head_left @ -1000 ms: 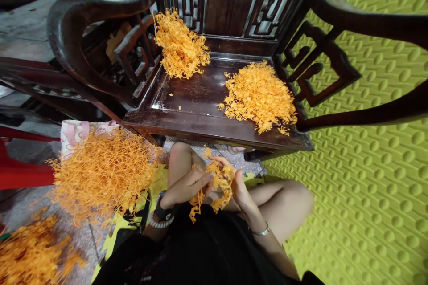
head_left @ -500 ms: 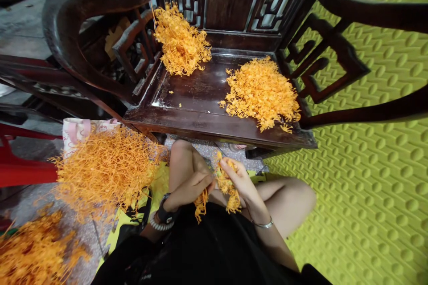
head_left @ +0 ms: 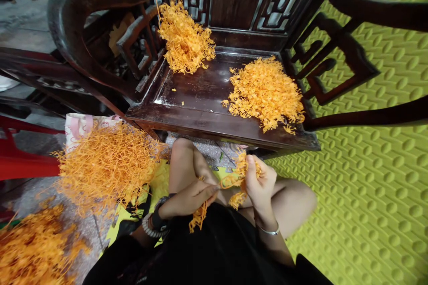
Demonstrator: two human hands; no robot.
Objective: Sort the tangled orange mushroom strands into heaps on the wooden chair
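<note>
Orange strands (head_left: 239, 177) are bunched in a loose tuft between the two hands, just above the knees. The tuft is gripped by the curled right hand (head_left: 261, 185), while its other end is pinched in the nearly closed left hand (head_left: 189, 198), with a wisp hanging below. Ahead of the grip, a back pile (head_left: 185, 38) and a front pile (head_left: 265, 93) lie apart on a dark wooden chair seat (head_left: 197, 93). To the left of the grip, a large heap (head_left: 107, 164) rests against a pink-and-white bag (head_left: 78, 127). A light pinch seems best: such fine, tangled strands should be eased apart slowly, since hard tugging could snap them.
</note>
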